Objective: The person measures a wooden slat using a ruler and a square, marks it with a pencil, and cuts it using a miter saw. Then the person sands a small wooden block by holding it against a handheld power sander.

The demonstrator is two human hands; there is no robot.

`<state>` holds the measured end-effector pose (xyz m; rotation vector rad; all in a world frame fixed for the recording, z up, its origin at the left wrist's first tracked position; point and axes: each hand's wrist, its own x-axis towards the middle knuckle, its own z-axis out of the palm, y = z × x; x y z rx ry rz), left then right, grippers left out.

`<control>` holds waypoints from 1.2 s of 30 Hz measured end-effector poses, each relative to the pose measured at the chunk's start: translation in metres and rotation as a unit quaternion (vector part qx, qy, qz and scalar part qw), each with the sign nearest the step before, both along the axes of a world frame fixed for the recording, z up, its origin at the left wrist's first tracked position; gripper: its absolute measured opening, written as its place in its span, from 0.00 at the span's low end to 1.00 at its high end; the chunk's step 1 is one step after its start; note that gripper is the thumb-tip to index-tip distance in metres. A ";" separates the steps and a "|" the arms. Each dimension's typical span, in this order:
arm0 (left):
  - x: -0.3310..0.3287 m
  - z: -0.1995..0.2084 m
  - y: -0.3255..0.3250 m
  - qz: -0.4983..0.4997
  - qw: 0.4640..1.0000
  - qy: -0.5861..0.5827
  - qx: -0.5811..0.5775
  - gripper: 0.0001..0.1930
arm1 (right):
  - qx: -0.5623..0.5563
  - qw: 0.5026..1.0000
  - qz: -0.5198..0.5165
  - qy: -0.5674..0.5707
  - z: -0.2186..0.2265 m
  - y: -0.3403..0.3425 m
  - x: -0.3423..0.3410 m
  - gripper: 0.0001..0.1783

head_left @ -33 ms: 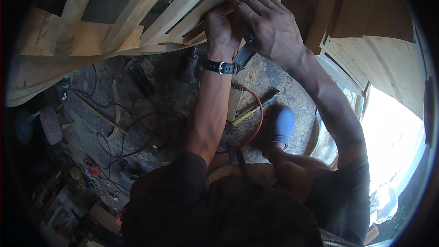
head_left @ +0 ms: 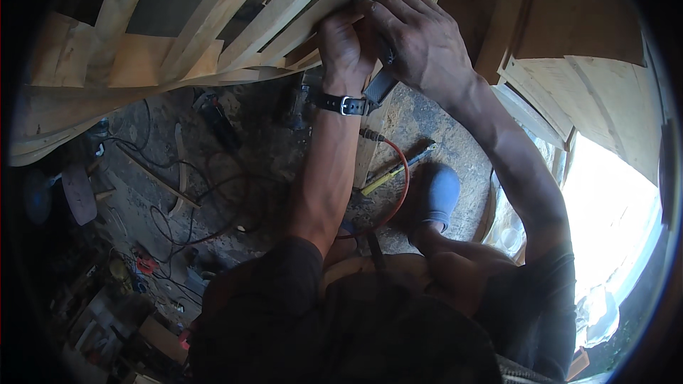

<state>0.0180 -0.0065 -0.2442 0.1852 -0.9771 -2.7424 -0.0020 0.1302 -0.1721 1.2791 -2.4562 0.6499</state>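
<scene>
My right hand point(head_left: 427, 39) is closed around a dark tool point(head_left: 380, 85) that looks like an air nailer, its body mostly covered by my hands. Beside it, my left hand point(head_left: 347, 44) is raised with the wrist turned over, against the lower end of a wooden slat point(head_left: 302, 32); its fingers are hidden. A black watch strap point(head_left: 338, 104) circles the left wrist. Below the tool, an orange hose point(head_left: 406, 171) with a metal coupling point(head_left: 371, 134) curves down past my left forearm. Several pale slats meet a curved wooden rail point(head_left: 142, 99) at upper left.
On the dusty floor lie a yellow-handled tool point(head_left: 388, 178), a dark power tool point(head_left: 219, 121), tangled cords point(head_left: 192, 231) and wood strips point(head_left: 160, 178). My foot in a blue clog point(head_left: 442, 195) stands nearby. A wooden panel point(head_left: 580, 14) rises at right, above a bright opening point(head_left: 612, 220).
</scene>
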 end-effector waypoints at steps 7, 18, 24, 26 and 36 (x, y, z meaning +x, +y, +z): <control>-0.002 -0.003 -0.001 0.016 0.998 -0.042 0.037 0.14 | 0.002 1.000 -0.014 0.001 0.005 -0.002 0.001 0.18; -0.001 0.000 0.000 0.022 0.999 -0.041 0.001 0.14 | 0.016 1.000 -0.017 0.019 0.006 -0.002 0.005 0.13; 0.001 -0.015 -0.002 0.018 0.996 0.005 -0.085 0.14 | 0.041 0.998 -0.028 0.046 0.007 -0.005 0.008 0.13; -0.002 -0.027 -0.007 0.060 0.958 0.027 -0.281 0.13 | 0.060 0.996 -0.028 0.055 0.006 -0.008 0.010 0.13; 0.000 -0.014 -0.004 0.038 0.931 0.024 -0.362 0.15 | 0.089 0.995 -0.021 0.044 0.006 -0.006 0.016 0.16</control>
